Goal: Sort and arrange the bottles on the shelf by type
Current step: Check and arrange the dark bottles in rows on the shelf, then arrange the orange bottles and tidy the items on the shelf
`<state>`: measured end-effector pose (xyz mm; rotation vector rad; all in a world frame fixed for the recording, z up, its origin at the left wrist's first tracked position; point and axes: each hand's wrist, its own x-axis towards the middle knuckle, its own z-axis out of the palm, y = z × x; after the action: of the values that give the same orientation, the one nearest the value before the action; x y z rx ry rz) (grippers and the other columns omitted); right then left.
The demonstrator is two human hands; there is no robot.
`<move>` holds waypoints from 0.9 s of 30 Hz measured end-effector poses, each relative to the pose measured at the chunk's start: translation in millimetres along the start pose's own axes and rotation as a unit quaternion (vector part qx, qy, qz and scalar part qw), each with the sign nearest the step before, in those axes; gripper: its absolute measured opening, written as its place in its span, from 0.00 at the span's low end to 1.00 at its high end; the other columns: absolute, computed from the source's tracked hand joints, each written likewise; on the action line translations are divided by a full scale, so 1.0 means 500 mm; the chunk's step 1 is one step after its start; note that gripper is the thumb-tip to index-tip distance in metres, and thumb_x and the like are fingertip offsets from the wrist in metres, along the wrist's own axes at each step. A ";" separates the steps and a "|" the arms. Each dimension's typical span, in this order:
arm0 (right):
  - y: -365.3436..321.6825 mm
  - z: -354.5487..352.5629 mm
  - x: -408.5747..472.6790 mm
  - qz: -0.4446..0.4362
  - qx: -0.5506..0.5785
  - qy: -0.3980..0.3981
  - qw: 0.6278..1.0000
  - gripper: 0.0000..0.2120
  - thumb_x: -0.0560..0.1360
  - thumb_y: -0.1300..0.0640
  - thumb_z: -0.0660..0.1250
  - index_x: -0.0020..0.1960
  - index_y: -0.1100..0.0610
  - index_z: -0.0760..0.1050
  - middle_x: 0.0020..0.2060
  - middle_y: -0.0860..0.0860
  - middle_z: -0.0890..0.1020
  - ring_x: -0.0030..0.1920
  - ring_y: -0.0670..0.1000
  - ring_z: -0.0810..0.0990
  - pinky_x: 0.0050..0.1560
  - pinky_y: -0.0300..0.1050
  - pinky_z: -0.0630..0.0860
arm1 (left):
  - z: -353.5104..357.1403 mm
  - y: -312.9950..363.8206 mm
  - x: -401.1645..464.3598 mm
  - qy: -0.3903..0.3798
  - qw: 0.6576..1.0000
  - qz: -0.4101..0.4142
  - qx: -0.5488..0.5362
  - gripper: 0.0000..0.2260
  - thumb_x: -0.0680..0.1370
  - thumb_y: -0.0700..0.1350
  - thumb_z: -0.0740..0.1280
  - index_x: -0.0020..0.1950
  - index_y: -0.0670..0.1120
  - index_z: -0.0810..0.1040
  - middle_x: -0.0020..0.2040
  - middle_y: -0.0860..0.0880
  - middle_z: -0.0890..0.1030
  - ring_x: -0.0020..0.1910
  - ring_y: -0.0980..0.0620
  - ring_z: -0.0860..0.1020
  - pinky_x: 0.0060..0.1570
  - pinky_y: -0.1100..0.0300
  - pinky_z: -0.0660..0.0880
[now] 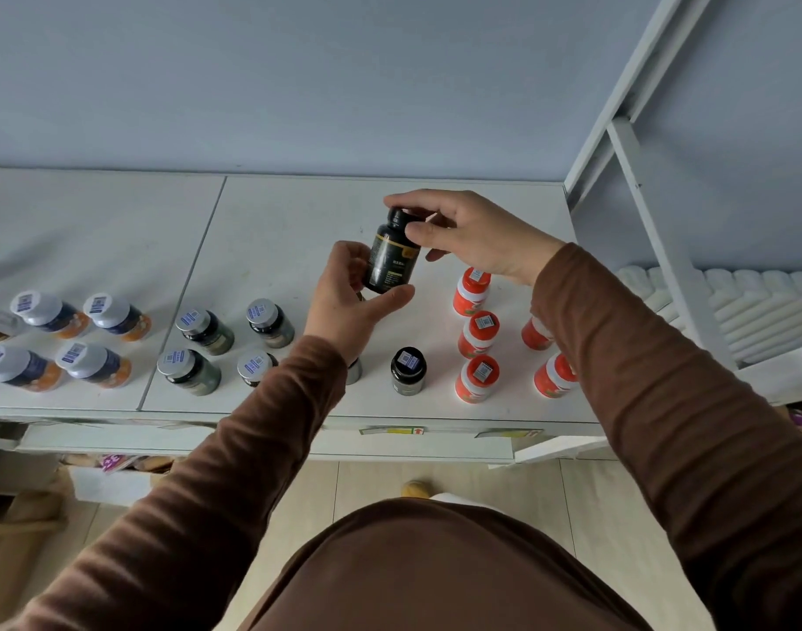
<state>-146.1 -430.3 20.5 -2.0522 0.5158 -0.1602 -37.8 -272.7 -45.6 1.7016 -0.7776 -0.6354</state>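
Hands both on the black bottle (392, 255) — left hand (349, 302) cupping base, right hand (469, 239) pinching cap — a slip topples the orange bottles (474, 332).

Standing left of the hands: four white-capped bottles (51, 314), four grey-capped jars (205, 332); right: five orange bottles (471, 291); black bottles (408, 371): two.
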 end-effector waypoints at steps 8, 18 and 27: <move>0.067 0.055 0.015 0.051 -0.230 0.029 0.971 0.17 0.74 0.53 0.72 0.61 0.52 0.75 0.55 0.50 0.79 0.54 0.53 0.78 0.52 0.45 0.71 | -0.049 -0.025 0.032 -0.117 0.887 0.079 0.440 0.20 0.74 0.51 0.71 0.65 0.52 0.75 0.56 0.49 0.78 0.57 0.47 0.75 0.55 0.53 0.72; 0.159 0.148 0.030 0.065 -0.361 0.010 0.930 0.19 0.76 0.58 0.68 0.66 0.55 0.72 0.58 0.55 0.77 0.57 0.57 0.77 0.55 0.48 0.71 | -0.035 -0.017 0.016 -0.171 0.819 0.081 0.541 0.19 0.76 0.54 0.67 0.66 0.54 0.73 0.60 0.51 0.77 0.60 0.48 0.74 0.57 0.52 0.70; 0.106 0.085 -0.088 0.057 -0.274 0.124 0.952 0.16 0.79 0.56 0.65 0.66 0.53 0.75 0.60 0.51 0.80 0.58 0.51 0.79 0.58 0.46 0.74 | -0.013 0.022 -0.043 -0.142 0.843 0.129 0.503 0.18 0.76 0.53 0.67 0.65 0.53 0.74 0.56 0.50 0.78 0.58 0.47 0.74 0.51 0.54 0.69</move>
<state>-187.6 -400.6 -42.3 -2.5483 0.9137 -0.2251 -48.7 -254.1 -32.8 2.3839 -1.7328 -0.2734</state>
